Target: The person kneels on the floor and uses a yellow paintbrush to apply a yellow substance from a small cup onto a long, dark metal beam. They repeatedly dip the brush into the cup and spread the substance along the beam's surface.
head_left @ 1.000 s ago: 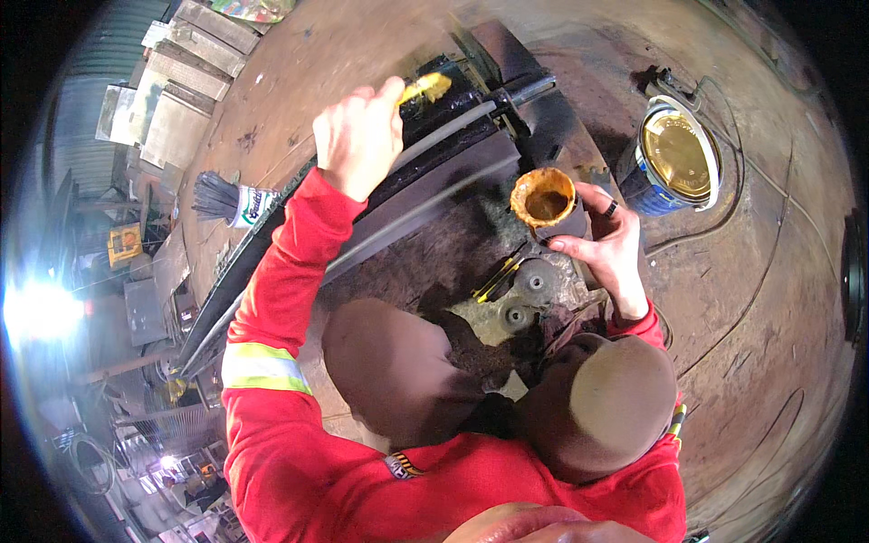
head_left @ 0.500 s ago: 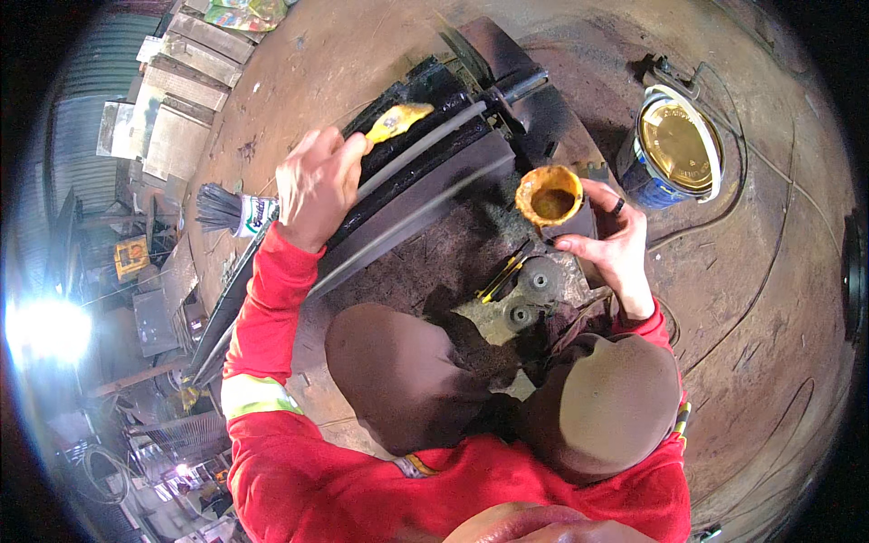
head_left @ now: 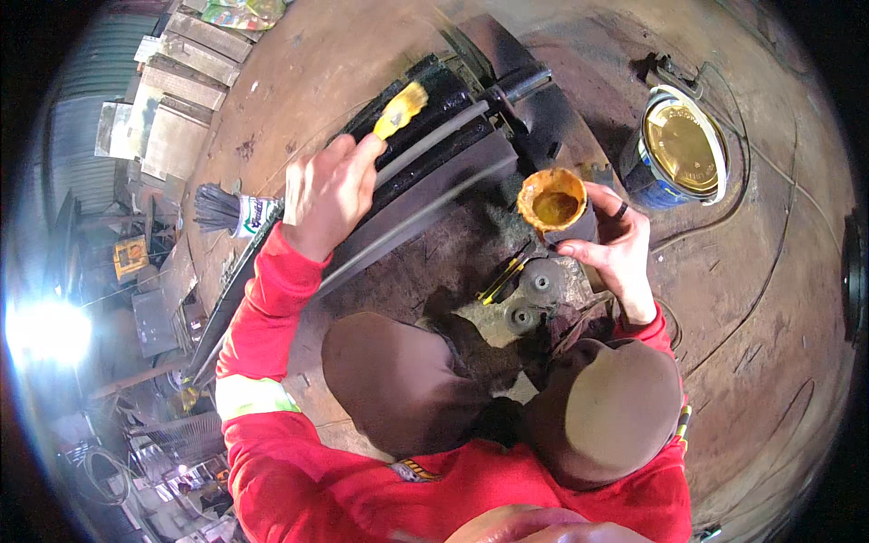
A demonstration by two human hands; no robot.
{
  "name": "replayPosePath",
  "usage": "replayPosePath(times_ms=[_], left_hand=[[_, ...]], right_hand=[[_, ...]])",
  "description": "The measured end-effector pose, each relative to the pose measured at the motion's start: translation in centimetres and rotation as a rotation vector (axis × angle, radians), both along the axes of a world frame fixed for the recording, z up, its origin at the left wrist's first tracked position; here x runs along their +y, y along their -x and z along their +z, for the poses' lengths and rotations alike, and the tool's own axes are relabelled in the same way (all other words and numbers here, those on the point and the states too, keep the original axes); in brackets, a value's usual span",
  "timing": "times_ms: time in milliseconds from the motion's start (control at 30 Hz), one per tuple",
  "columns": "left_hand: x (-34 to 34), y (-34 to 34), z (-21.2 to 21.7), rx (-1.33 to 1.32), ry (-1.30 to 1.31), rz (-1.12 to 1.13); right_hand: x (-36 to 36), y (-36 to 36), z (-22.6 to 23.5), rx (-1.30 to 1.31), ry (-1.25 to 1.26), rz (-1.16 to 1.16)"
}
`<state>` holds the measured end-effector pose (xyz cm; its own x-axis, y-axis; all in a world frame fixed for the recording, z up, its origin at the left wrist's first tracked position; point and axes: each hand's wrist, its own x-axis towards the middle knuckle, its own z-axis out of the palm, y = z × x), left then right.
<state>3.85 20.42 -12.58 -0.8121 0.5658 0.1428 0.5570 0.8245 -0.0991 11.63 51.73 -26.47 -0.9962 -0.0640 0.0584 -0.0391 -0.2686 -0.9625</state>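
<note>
My left hand [head_left: 330, 195] is closed round the handle of a paintbrush [head_left: 401, 109] whose head is covered in yellow. The brush is over a long black metal piece [head_left: 434, 89] with a grey rail [head_left: 425, 145] along it; whether the bristles touch the metal I cannot tell. In my right hand [head_left: 620, 249] is a small cup [head_left: 553, 199], its rim crusted orange-yellow and a brownish-yellow liquid inside. My thumb and fingers wrap its side. Below the cup, a yellow-and-black slender tool [head_left: 503, 280] lies beside two round grey metal parts [head_left: 541, 281].
A blue bucket with a gold lid [head_left: 675, 149] and white handle stands to the right, with cables [head_left: 760, 262] on the floor around it. A container of dark rods [head_left: 237, 214] sits left of the metal piece. Flat panels [head_left: 186, 100] lie at the far left.
My left hand has shifted slightly right and down, and the brush has swung to point more upward. The right hand and cup have barely moved.
</note>
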Motion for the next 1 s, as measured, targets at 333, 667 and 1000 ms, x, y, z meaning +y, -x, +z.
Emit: replayPosePath(times_ms=[333, 667, 1000], left_hand=[[0.6, 2.7, -0.7, -0.063, 0.197, -0.042], [1.8, 3.6, -1.1, -0.046, 0.366, -0.132], [3.1, 3.4, 2.0, -0.144, 0.366, -0.011]], right_hand=[[-0.1, 0.2, 0.2, 0.027, 0.006, -0.003], [-0.3, -0.1, 0.0, 0.050, 0.004, 0.016], [-0.8, 0.0, -0.6, 0.041, 0.005, 0.018]])
